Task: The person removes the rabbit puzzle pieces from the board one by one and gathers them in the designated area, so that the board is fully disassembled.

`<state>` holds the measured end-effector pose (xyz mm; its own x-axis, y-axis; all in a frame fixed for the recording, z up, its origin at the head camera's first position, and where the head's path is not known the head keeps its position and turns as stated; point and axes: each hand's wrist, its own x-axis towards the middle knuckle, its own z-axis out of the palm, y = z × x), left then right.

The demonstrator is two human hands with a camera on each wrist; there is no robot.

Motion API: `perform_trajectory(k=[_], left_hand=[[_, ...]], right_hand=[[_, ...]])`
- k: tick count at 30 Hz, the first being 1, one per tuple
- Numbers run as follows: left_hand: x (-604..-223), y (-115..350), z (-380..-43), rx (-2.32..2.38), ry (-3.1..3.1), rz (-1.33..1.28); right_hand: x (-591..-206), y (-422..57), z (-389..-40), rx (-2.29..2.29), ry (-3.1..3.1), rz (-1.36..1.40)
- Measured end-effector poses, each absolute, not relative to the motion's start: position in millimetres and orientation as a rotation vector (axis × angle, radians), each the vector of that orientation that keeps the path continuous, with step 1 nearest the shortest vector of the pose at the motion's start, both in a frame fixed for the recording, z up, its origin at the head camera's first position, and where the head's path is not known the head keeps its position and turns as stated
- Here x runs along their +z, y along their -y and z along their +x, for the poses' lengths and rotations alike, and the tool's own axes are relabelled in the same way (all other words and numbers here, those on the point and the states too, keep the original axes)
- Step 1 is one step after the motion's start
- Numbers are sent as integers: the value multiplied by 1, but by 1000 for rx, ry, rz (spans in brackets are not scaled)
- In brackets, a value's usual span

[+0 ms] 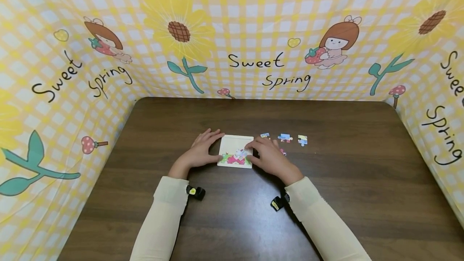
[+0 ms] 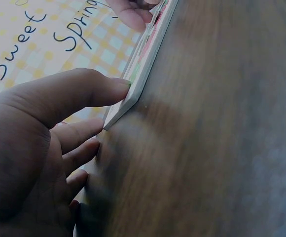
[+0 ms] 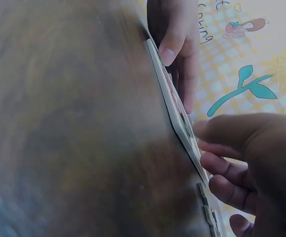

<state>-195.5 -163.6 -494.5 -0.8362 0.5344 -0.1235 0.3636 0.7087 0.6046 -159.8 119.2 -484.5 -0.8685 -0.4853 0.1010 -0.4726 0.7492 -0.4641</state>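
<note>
A small white puzzle tray (image 1: 236, 140) lies on the table, its lower part filled with pink, green and white picture pieces (image 1: 235, 158). At the tray's left side, my left hand (image 1: 203, 148) rests its thumb on the near corner, the fingers reaching along the edge. In the left wrist view the left thumb (image 2: 116, 89) lies on the rim. My right hand (image 1: 270, 156) touches the tray's right part with thumb and index finger beside the white rabbit picture. Whether a piece sits between those fingertips is hidden. In the right wrist view the right hand's other fingers (image 3: 227, 170) are bent beyond the tray.
Right of the tray lie loose puzzle pieces: a blue one (image 1: 285, 137), another blue and yellow one (image 1: 302, 139), one (image 1: 265, 135) behind the right hand and a pink one (image 1: 283, 152) partly covered. A printed checked cloth (image 1: 253, 11) walls the brown table (image 1: 235, 220).
</note>
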Motion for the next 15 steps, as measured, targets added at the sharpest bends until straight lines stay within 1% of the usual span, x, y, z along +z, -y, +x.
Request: perform_trajectory(k=[10, 15], left_hand=[[-493, 162, -196, 820, -2639, 720], [-495, 163, -196, 819, -2641, 714]], right_hand=[[-485, -108, -151, -592, -3055, -664], [-486, -101, -148, -584, -3098, -625]])
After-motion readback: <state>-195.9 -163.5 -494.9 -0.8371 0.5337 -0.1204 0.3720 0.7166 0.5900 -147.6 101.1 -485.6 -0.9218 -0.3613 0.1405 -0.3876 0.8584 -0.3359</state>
